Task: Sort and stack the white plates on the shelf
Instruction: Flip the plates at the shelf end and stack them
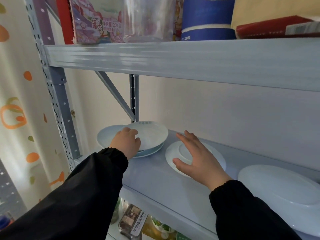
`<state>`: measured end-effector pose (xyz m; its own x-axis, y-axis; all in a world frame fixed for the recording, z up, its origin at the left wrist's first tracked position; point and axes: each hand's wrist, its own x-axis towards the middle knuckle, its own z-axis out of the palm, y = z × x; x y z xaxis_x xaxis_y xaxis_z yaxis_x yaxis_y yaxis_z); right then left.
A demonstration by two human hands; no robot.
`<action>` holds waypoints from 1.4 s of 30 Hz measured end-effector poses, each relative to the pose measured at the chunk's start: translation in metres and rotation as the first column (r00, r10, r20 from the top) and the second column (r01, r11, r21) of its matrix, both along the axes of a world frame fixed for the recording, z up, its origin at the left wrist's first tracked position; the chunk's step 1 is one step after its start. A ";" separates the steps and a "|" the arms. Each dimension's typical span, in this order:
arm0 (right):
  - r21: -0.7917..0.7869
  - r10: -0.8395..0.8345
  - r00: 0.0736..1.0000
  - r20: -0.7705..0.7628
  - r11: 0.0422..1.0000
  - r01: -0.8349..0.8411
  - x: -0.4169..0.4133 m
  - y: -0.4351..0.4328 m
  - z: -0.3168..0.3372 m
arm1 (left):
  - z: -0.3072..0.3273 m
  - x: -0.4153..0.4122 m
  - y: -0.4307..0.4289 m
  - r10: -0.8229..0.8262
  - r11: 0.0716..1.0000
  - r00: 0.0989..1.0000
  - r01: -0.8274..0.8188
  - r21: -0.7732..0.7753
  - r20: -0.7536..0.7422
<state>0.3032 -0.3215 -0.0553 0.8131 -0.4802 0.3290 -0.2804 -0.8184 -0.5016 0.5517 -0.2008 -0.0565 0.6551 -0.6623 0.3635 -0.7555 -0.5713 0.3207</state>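
Gripping the near rim of a shallow round white plate (149,135), the left hand (127,143) tilts it over a small stack of plates (147,152) at the shelf's left end. The right hand (195,157), fingers spread wide and holding nothing, hovers over an upturned white plate (174,153) in the middle. Both black sleeves reach onto the pale grey metal shelf (155,179), a patterned curtain (15,110) hanging left.

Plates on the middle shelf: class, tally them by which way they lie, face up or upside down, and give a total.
Face-up plates: 3, the top plate, one beneath it, one behind.
Upside-down plates: 2, middle and right.
Total: 5
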 end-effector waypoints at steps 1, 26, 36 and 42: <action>-0.002 -0.003 1.000 -0.004 1.000 0.003 0.000 0.000 0.000 | 0.001 -0.004 0.002 -0.036 0.999 0.999 0.036 -0.036 0.021; -0.147 -0.192 0.881 -0.431 0.979 0.142 -0.024 -0.011 -0.020 | -0.032 -0.090 0.042 -0.452 0.870 0.810 0.493 -0.017 0.373; -0.167 -0.189 0.843 -0.503 0.979 0.119 -0.021 0.000 -0.019 | -0.042 -0.088 0.062 -0.389 0.909 0.864 0.417 -0.020 0.319; -0.180 -0.162 0.832 -0.531 0.981 0.076 -0.023 0.012 -0.017 | -0.044 -0.087 0.073 -0.362 0.922 0.883 0.387 -0.027 0.300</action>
